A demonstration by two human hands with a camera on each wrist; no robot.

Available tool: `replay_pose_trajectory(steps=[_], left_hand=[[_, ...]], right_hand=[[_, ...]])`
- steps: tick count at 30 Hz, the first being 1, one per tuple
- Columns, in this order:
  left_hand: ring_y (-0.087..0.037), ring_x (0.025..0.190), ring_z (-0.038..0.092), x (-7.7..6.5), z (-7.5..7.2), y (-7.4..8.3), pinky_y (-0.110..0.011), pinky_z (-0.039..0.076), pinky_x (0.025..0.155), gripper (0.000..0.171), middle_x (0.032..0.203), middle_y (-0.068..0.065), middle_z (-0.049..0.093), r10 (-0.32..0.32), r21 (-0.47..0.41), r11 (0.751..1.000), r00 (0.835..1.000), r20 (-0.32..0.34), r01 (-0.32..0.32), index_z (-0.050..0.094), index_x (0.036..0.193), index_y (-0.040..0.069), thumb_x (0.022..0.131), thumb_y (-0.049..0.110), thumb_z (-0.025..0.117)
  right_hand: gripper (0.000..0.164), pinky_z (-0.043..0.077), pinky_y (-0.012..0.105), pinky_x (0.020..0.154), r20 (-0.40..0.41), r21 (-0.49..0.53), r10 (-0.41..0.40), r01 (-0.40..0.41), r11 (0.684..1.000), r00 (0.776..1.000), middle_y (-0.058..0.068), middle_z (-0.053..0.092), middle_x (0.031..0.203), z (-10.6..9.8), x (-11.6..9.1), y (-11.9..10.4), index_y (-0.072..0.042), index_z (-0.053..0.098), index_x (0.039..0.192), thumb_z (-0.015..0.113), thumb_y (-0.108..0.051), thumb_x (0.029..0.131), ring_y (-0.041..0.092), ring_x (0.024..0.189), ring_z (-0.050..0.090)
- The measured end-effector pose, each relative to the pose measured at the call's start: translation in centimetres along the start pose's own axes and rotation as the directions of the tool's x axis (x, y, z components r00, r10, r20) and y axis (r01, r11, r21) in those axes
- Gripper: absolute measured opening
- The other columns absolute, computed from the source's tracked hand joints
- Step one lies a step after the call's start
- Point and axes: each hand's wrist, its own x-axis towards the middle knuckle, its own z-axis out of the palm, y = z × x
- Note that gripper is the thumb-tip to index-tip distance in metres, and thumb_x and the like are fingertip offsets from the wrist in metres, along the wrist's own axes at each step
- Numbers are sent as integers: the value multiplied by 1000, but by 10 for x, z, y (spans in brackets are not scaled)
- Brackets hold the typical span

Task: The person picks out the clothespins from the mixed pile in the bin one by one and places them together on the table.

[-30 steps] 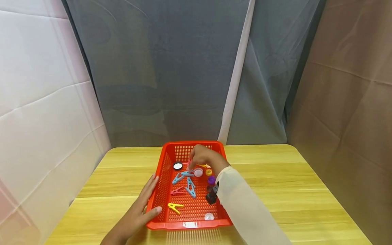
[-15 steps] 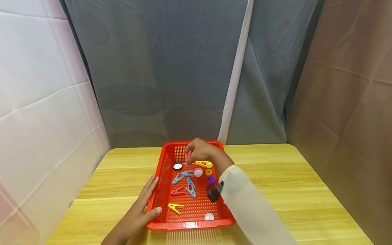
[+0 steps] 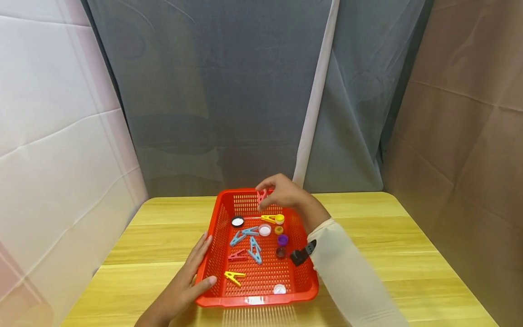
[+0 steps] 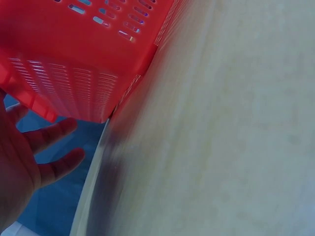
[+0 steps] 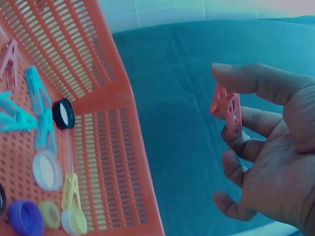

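My right hand [image 3: 287, 194] pinches a pink clothespin [image 5: 235, 113] between thumb and fingers, raised at the far rim of a red plastic basket [image 3: 229, 301]. My left hand [image 3: 181, 285] rests on the basket's left rim, thumb over the edge and fingers straight. Inside the basket lie several light-blue clothespins [image 3: 237, 238], another pink clothespin [image 3: 238, 255] and two yellow clothespins [image 3: 234, 277]. Several caps lie among them: a black-rimmed cap [image 3: 237, 221], a pale cap [image 3: 264, 230], a purple cap [image 3: 283, 240], a brown cap [image 3: 280, 252] and a clear cap [image 3: 279, 289].
Small yellow caps [image 3: 279, 230] lie near the basket's right wall. The basket stands on a light wood table [image 3: 392, 245]. A grey curtain [image 3: 253, 113] hangs behind the table, with cloth walls at both sides.
My right hand has lifted the pink clothespin from the basket floor up to the far rim and moved a little right. The left hand has stayed put on the basket.
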Motion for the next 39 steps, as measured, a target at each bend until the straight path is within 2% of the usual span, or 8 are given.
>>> replay_pose_trajectory(steps=[4, 9, 12, 16, 21, 25, 31, 39], left_hand=[[-44, 150, 4, -1, 0, 0, -76, 28, 104, 84, 169, 5, -3, -12, -12, 1000, 1000, 2, 12, 11, 161, 28, 95, 25, 64], [-43, 151, 4, 0, -1, 1, -76, 30, 103, 84, 169, 2, -3, -30, -15, 999, 1000, 1, 30, 11, 160, 29, 95, 27, 64], [-43, 151, 4, 0, 0, 1, -77, 29, 102, 84, 169, 3, -3, -23, -7, 1000, 1000, 1, 23, 11, 161, 28, 95, 26, 64], [-43, 151, 4, -1, 0, 2, -78, 27, 103, 85, 169, 0, -2, -19, -2, 1000, 1000, 3, 19, 10, 161, 28, 95, 26, 64], [-47, 150, 4, -1, -1, 3, -79, 25, 102, 85, 169, 2, -2, 4, 0, 1000, 1000, 7, -4, 10, 161, 26, 96, 25, 64], [-48, 150, 5, 0, -1, 2, -78, 27, 101, 85, 169, 4, -2, 23, 4, 1000, 1000, 5, -23, 9, 161, 25, 96, 24, 63], [-45, 150, 5, 1, 0, -2, -76, 28, 103, 85, 168, 7, -3, 12, 1, 1000, 1000, 6, -12, 9, 161, 26, 95, 25, 64], [-48, 149, 5, 0, -4, -2, -78, 25, 102, 86, 169, 4, -3, 58, 7, 998, 998, 2, -58, 9, 161, 24, 95, 20, 64]], right_hand=[[49, 56, 40, 92, 2, 10, -21, 21, 1000, 1000, 4, 69, 117, -13, -7, 8, -15, 72, 118, 88, -14, 72, 26, 110, 60], [51, 57, 42, 89, -13, 24, -50, 50, 998, 999, 2, 63, 121, -27, -19, 21, -20, 70, 121, 88, -21, 73, 29, 115, 57], [53, 59, 40, 86, -21, 50, -103, 104, 993, 994, 5, 62, 120, -33, -27, 32, -18, 69, 122, 88, -23, 73, 31, 112, 59], [55, 58, 41, 87, -59, -4, -168, 168, 986, 984, 3, 61, 120, -35, -39, 47, -21, 69, 124, 87, -28, 73, 28, 114, 56], [57, 50, 55, 99, -125, -78, -199, 190, 979, 972, 1, 58, 131, -37, -54, 58, -25, 65, 128, 85, -32, 76, 30, 128, 45], [56, 41, 62, 106, -167, -102, -225, 210, 972, 960, -1, 57, 133, -40, -63, 66, -27, 62, 131, 82, -32, 79, 28, 129, 43], [54, 34, 64, 110, -206, -107, -219, 201, 974, 954, 0, 58, 131, -41, -76, 77, -27, 60, 132, 80, -33, 82, 25, 126, 43], [54, 34, 65, 109, -224, -97, -163, 144, 985, 961, 3, 57, 130, -39, -87, 97, -23, 59, 134, 79, -24, 83, 28, 126, 44]])
